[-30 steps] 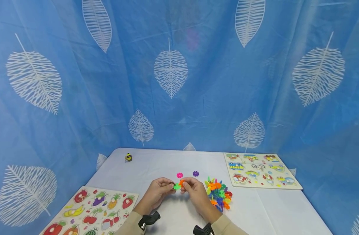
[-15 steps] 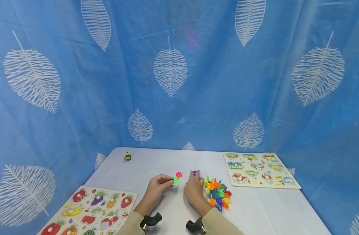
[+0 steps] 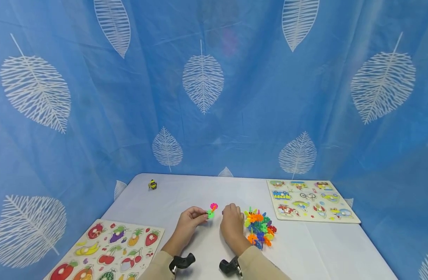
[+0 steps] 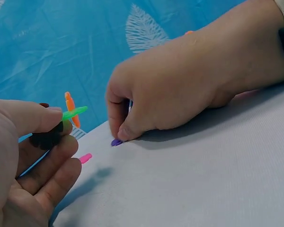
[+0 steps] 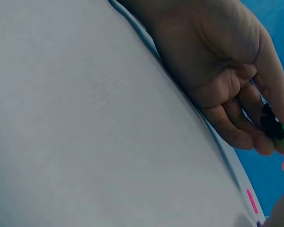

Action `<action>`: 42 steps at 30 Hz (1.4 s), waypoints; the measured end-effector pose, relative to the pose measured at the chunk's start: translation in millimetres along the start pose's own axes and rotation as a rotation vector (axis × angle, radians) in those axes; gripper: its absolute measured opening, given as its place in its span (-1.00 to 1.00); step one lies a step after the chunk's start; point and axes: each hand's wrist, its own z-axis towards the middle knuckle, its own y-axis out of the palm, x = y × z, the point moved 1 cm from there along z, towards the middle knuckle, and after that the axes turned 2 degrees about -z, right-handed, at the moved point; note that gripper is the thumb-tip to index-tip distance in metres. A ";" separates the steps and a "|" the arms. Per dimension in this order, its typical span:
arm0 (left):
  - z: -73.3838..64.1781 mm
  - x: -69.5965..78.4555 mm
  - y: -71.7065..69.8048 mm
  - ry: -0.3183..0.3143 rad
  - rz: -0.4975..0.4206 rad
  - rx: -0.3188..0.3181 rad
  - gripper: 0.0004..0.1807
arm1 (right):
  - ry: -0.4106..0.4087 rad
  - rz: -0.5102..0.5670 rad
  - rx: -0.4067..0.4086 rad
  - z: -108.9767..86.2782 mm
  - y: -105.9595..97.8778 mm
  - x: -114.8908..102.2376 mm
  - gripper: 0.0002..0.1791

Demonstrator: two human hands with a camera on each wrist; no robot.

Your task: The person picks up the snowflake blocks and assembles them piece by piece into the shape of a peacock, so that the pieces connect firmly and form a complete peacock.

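Observation:
My left hand point(image 3: 187, 227) pinches a small chain of flower-shaped snap pieces between thumb and fingers. The chain has a dark piece point(image 4: 47, 138), a green piece point(image 4: 75, 112) and an orange piece point(image 4: 70, 108), clipped edge to edge. To its right, the right hand point(image 3: 232, 225) is down at the table. Its thumb and a finger pinch a purple flower piece point(image 4: 116, 142), mostly covered by the fingers. A pink flower piece point(image 3: 214, 205) lies on the white tabletop just beyond the chain. Only a fingertip of the right hand shows in the right wrist view.
A heap of colourful flower pieces point(image 3: 260, 227) lies right of my right hand. A fruit puzzle board point(image 3: 109, 249) is at front left, a vehicle puzzle board point(image 3: 313, 201) at back right. A small bee figure point(image 3: 152, 184) stands at back left. Blue leaf-patterned cloth point(image 3: 242, 97) surrounds the table.
My right hand has let go of the orange piece, now joined to the green one, and moved right and forward to the purple piece. My left hand still holds the chain, almost in place.

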 end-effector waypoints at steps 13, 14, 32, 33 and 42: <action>-1.0 1.5 -0.8 0.051 0.026 0.092 -0.71 | 0.098 0.695 -0.078 -23.5 -14.9 -9.1 -0.91; -0.5 1.4 -0.7 0.052 0.033 0.088 -0.70 | 0.114 0.722 -0.086 -24.0 -16.6 -9.9 -0.92; -2.3 -1.1 -0.9 0.099 0.106 0.020 -0.78 | -0.087 0.617 0.087 -26.8 -19.5 -8.2 -0.81; -2.6 -0.9 -1.0 0.101 0.108 0.017 -0.79 | -0.088 0.610 0.086 -27.0 -19.8 -8.1 -0.80; -0.8 3.8 -7.4 0.136 0.221 -0.060 -0.84 | -0.203 0.552 0.142 -28.4 -23.3 -12.2 -0.73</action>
